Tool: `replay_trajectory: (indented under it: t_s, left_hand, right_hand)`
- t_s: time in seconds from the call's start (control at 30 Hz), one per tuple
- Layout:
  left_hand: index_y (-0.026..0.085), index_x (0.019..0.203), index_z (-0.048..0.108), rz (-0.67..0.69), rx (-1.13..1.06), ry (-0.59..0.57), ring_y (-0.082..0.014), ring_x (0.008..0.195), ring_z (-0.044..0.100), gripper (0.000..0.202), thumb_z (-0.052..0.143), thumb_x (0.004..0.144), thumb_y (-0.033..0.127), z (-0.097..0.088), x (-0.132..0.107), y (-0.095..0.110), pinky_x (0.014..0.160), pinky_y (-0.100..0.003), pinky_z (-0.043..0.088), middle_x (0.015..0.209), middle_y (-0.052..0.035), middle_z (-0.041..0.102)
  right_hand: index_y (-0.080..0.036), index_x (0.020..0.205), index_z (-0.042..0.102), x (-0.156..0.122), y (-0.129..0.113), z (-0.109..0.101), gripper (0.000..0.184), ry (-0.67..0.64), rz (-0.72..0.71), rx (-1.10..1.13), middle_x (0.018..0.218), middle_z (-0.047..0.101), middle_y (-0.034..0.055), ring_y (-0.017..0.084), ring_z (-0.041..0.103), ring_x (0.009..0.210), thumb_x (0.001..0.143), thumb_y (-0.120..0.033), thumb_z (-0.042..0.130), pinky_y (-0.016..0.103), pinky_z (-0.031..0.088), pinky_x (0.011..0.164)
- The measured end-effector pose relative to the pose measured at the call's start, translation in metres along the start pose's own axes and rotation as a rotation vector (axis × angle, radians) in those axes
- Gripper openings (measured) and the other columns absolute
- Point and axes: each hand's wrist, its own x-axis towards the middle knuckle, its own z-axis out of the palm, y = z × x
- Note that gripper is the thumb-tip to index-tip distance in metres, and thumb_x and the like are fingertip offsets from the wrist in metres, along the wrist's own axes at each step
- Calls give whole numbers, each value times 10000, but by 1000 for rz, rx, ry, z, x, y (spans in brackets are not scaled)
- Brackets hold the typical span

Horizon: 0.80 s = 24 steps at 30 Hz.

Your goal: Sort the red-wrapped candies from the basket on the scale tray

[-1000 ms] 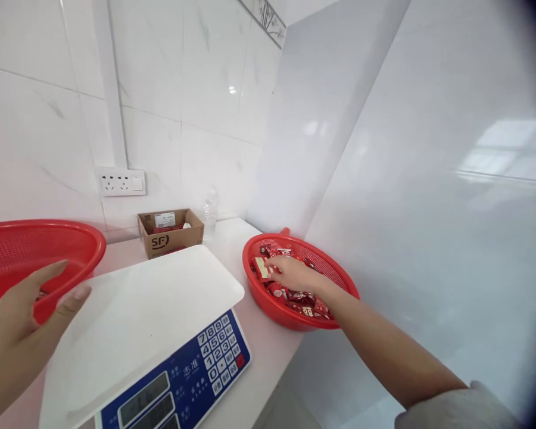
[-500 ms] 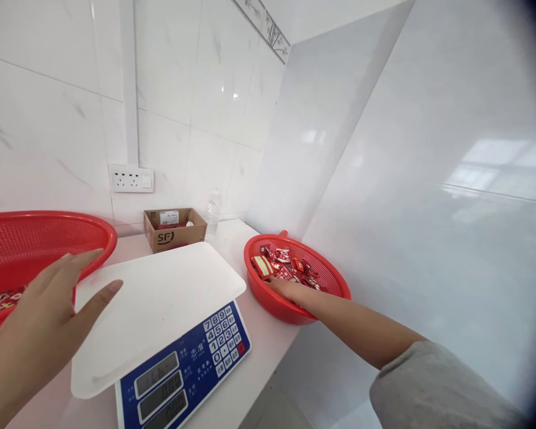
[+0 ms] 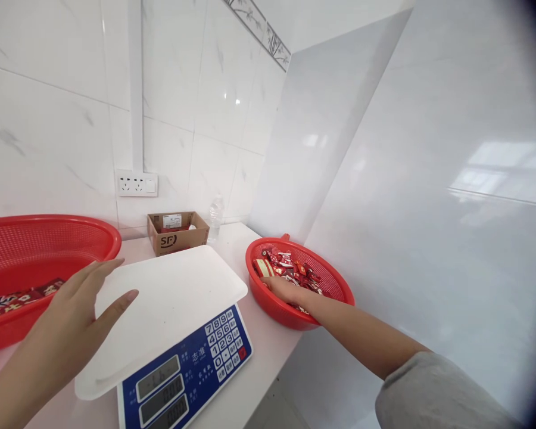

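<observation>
My left hand (image 3: 83,313) hovers over the left edge of the white weighing pan (image 3: 174,298), its fingers spread and nothing in them. Below the pan is the blue keypad and display panel of a digital scale (image 3: 192,363). My right hand (image 3: 281,288) reaches into a red plastic basket (image 3: 277,313) on the right, among small red-wrapped packets (image 3: 301,271). Beside its fingertips lies a packet with cream stripes (image 3: 264,268). The right fingers are mostly hidden by the hand itself and the wrappers, so their grip does not show.
A larger red basket (image 3: 89,229) with red printed packets (image 3: 22,298) stands at the left. Behind the scale are an open cardboard box (image 3: 178,239) and a clear plastic bottle (image 3: 216,214). White tiled walls with a socket (image 3: 137,183) close off the back and right.
My left hand has shifted slightly right over the weighing pan. My right hand stays in the basket, a little lower among the packets. The view has tilted slightly.
</observation>
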Motion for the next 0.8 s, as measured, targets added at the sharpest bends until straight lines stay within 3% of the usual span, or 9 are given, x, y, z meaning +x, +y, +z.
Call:
replay_trajectory:
  t_s: [0.23,0.37,0.47,0.6,0.7,0.8]
  left_hand:
    - [163,1353,398,-51,-68,-182,-353,1306,402,541,367,916,481,-20,0,20,1027,-499,372,1410,-154,449]
    - [112,1348,406,-39,-102,-213,-353,1312,383,544,386,920,447,-25,0,28,1059,-508,329,1397,-188,446]
    - [119,1332,421,-47,-148,-237,-334,1314,381,515,405,920,427,-28,0,34,1075,-499,311,1396,-180,452]
    - [170,1309,444,-135,-300,-267,-327,1312,393,479,434,908,431,-33,-3,44,1062,-506,331,1414,-145,456]
    - [226,1299,463,-258,-542,-327,-361,1291,428,516,485,867,508,-36,-7,51,1033,-535,363,1420,-119,470]
    - [256,1303,459,-345,-885,-415,-318,1296,443,535,546,847,522,-37,-13,59,1054,-479,374,1406,-115,487]
  right_hand:
    - [-151,1157,587,14,6,-11,290,-133,118,231,1134,624,70,200,637,938,917,-314,582,391,548,787]
    - [-171,1137,597,14,8,-28,257,13,178,381,1136,623,70,186,633,924,929,-318,560,373,548,782]
    - [-156,1101,603,13,0,-42,238,160,144,529,1054,642,58,169,639,858,917,-304,577,346,550,735]
    - [-175,1028,623,11,-37,-51,249,215,-3,778,807,671,14,155,646,706,792,-244,661,285,539,617]
    - [-205,1025,622,5,-80,-44,321,134,-145,948,807,691,6,171,663,710,718,-268,692,299,547,621]
    - [-210,1006,633,-2,-125,-22,354,1,-243,1064,797,700,-1,168,668,699,671,-274,727,299,540,626]
